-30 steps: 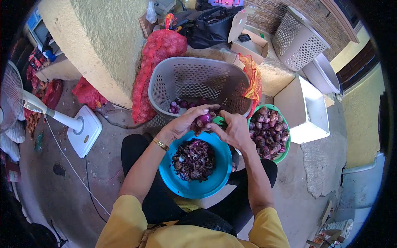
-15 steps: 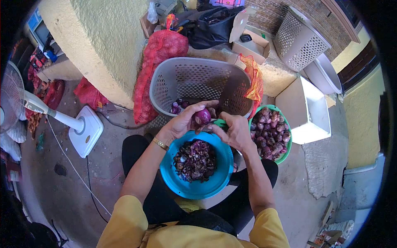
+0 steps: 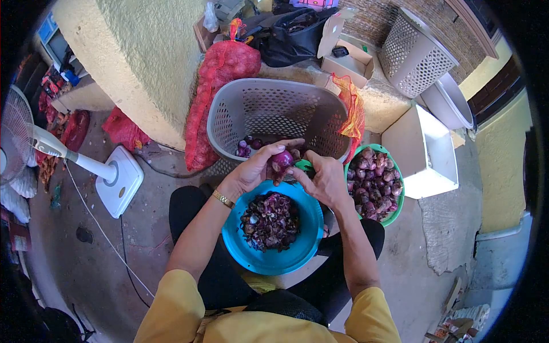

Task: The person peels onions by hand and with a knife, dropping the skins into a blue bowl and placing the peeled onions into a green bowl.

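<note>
Above the blue basin [image 3: 230,255] my left hand [image 3: 254,171] is closed around a purple red onion [image 3: 281,162], its root end hanging down. My right hand [image 3: 324,180] grips a small green-handled knife [image 3: 303,164] close against the onion's right side, the thumb near the onion. Most of the blade is hidden by the fingers. A heap of dark onion skins and trimmings [image 3: 270,223] lies in the basin. Just beyond my hands, the grey perforated basket [image 3: 229,94] holds several peeled onions [image 3: 246,146] at its near left.
A green basin [image 3: 398,207] full of unpeeled onions [image 3: 373,182] stands to the right, beside a white box [image 3: 412,151]. A red mesh sack of onions [image 3: 214,97] leans left of the basket. Further left stands a fan on a white base [image 3: 120,182], with cords across the floor.
The onion has turned slightly in my left hand, so its root end now points further down. The green handle has shifted a little up in my right hand.
</note>
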A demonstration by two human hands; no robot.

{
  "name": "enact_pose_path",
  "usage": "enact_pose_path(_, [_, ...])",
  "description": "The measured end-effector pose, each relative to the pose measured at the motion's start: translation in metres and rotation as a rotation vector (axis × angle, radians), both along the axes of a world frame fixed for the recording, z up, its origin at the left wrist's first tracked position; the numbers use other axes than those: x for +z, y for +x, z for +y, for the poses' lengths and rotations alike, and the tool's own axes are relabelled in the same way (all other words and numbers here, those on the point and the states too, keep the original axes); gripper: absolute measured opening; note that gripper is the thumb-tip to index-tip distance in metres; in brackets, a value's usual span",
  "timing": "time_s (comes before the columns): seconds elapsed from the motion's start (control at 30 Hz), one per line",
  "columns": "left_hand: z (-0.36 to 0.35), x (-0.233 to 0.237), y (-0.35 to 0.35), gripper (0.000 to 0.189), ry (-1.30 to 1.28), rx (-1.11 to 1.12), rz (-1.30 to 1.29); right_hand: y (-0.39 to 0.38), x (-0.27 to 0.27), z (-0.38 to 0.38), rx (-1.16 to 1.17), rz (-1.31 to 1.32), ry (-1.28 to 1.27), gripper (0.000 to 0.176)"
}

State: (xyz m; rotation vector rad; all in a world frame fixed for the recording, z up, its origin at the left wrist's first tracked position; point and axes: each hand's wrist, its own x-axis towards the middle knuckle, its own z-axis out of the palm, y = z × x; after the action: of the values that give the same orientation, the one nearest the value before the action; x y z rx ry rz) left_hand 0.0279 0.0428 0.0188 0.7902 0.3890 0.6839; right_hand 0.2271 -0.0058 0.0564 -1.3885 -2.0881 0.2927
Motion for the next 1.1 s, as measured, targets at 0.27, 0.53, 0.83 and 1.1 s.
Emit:
enact_pose_path(0.27, [0.000,-0.002,0.000,0.063,0.001,-0.008,-0.014,0.000,-0.001,0.000,0.034,0.036,-0.025,0.039])
enact_pose_path(0.53, [0.003,-0.006,0.001,0.061,0.031,0.040,-0.010,-0.001,-0.004,-0.001,0.092,-0.063,0.002,0.034])
enact_pose_path(0.83, [0.001,-0.001,0.001,0.060,0.037,0.028,-0.008,0.001,0.001,0.000,-0.012,0.018,0.020,0.047])
enact_pose_path(1.1, [0.000,-0.002,0.002,0.062,0.029,0.024,-0.018,0.000,0.001,0.000,0.010,0.020,0.032,0.040])
